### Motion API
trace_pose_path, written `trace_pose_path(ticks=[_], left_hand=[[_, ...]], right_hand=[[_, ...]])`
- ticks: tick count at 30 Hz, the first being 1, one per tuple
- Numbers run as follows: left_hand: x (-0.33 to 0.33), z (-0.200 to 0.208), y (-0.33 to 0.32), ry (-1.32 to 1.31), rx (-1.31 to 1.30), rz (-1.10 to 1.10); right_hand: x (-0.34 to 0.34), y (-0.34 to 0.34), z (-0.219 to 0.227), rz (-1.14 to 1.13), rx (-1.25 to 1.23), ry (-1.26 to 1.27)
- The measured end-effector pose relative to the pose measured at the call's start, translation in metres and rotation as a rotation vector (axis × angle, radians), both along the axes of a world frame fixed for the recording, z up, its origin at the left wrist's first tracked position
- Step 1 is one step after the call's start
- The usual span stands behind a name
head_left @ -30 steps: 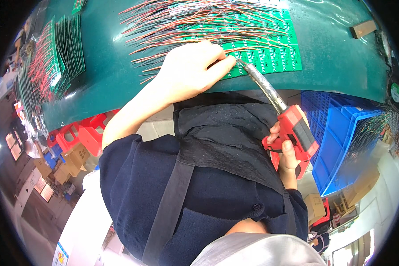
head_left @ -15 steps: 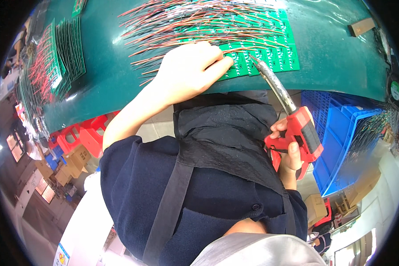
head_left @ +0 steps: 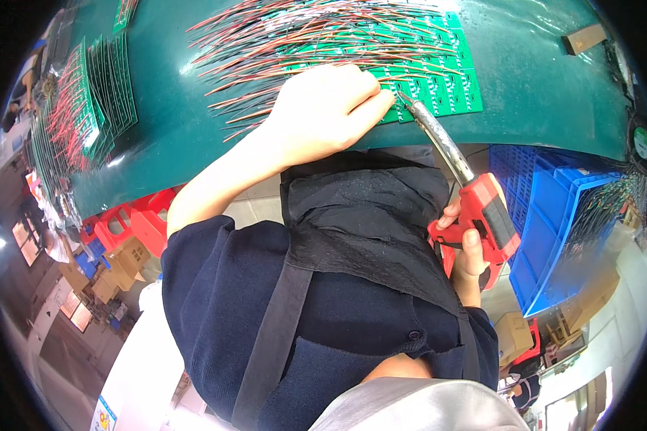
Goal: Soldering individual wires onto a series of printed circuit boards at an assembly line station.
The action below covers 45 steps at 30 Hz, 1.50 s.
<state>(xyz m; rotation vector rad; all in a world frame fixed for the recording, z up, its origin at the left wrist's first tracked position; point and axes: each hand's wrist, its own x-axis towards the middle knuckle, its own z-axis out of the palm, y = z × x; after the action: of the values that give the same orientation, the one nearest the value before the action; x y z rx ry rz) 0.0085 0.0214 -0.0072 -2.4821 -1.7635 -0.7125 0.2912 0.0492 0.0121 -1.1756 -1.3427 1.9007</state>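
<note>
My right hand (head_left: pixel 469 241) is wrapped round the red handle of a soldering gun (head_left: pixel 492 219). Its long metal barrel slants up and left, and the tip is over a sheet of green circuit boards (head_left: pixel 446 90), close to my left fingertips. Over the near edge of the boards, my left hand (head_left: pixel 331 108) is closed in a pinch on a wire that the fingers mostly hide. Many red and black wires (head_left: pixel 244 72) lie across the boards, with their loose ends spreading left over the green table mat (head_left: pixel 165 136).
Standing boards with red wires (head_left: pixel 86 108) are at the table's left. A small brown block (head_left: pixel 584 39) lies at the far right. Blue crates (head_left: pixel 553 223) stand below the table's right edge, with wired pieces beside them. Red stools (head_left: pixel 147 223) are below the left side.
My left hand has shifted a little to the right along the near boards, closer to the soldering tip. The soldering gun has moved slightly left.
</note>
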Motion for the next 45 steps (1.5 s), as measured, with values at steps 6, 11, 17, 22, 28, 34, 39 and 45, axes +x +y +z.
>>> trace_pose_path(ticks=[6, 11, 17, 22, 28, 34, 39, 45], left_hand=[[0.0, -0.002, 0.001, 0.012, 0.011, 0.011], [-0.002, -0.003, 0.001, 0.015, 0.012, -0.002], [-0.003, -0.003, 0.0, 0.003, 0.022, -0.011], [-0.002, -0.001, 0.002, 0.011, 0.014, -0.012], [-0.002, -0.001, 0.002, 0.009, 0.021, -0.02], [-0.004, 0.001, 0.002, 0.011, 0.019, -0.017], [-0.003, -0.001, 0.001, 0.015, 0.018, -0.018], [0.002, 0.0, 0.007, -0.055, 0.052, 0.007]], right_hand=[[0.005, 0.002, -0.005, 0.049, 0.003, 0.0], [0.002, 0.001, 0.002, 0.049, 0.015, -0.056], [0.004, 0.003, -0.004, -0.013, -0.005, 0.066], [0.003, 0.003, -0.001, 0.027, 0.035, 0.015], [0.005, 0.001, -0.002, 0.063, 0.006, -0.071], [0.007, 0.006, -0.005, 0.033, -0.074, 0.124], [-0.003, 0.002, -0.001, -0.012, 0.044, 0.031], [0.013, 0.008, -0.003, 0.0, -0.04, 0.079]])
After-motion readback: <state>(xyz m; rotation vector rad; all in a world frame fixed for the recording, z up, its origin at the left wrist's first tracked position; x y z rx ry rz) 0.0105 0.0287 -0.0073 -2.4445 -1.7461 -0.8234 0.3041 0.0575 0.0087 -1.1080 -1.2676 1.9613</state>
